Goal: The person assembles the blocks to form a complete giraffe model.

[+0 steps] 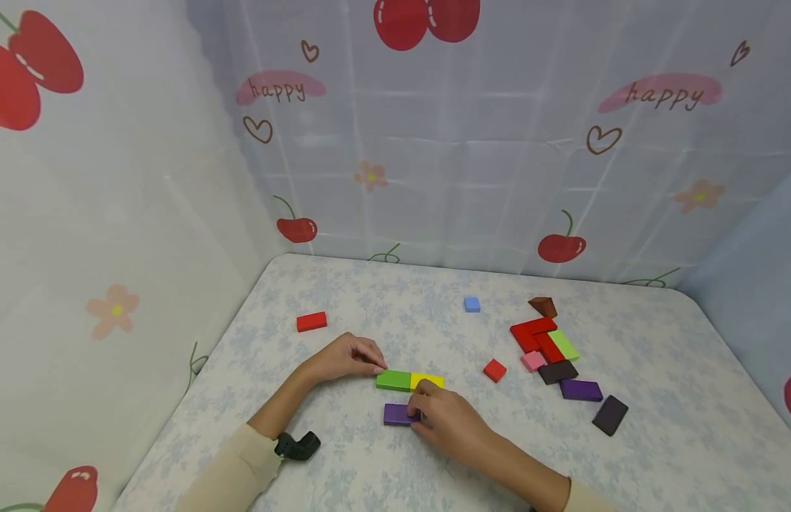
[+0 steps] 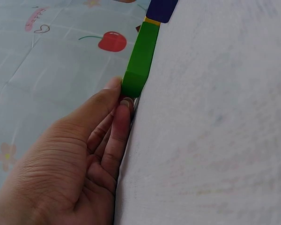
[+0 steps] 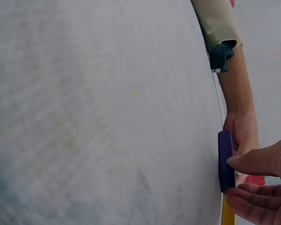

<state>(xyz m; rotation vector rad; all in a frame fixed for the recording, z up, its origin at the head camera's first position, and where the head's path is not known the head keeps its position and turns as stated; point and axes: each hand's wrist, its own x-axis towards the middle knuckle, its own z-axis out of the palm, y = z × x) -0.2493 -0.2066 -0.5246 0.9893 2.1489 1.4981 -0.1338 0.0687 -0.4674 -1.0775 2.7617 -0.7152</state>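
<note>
On the table, a green block (image 1: 393, 380) lies end to end with a yellow block (image 1: 427, 380). My left hand (image 1: 347, 357) has its fingers bent and holds the left end of the green block with the fingertips; the left wrist view shows these fingertips at the end of the green block (image 2: 141, 61). Closer to me, my right hand (image 1: 453, 419) pinches the right end of a purple block (image 1: 398, 414) between thumb and fingers. In the right wrist view the purple block (image 3: 226, 161) appears under the thumb, with the yellow block (image 3: 228, 213) beyond it.
A red block (image 1: 311, 322) lies at the left, a small blue block (image 1: 472, 305) farther back. Right of my hands is a small red block (image 1: 494, 370). A cluster at the right includes a light green block (image 1: 564, 345), a pink block (image 1: 533, 361) and another purple block (image 1: 581, 390).
</note>
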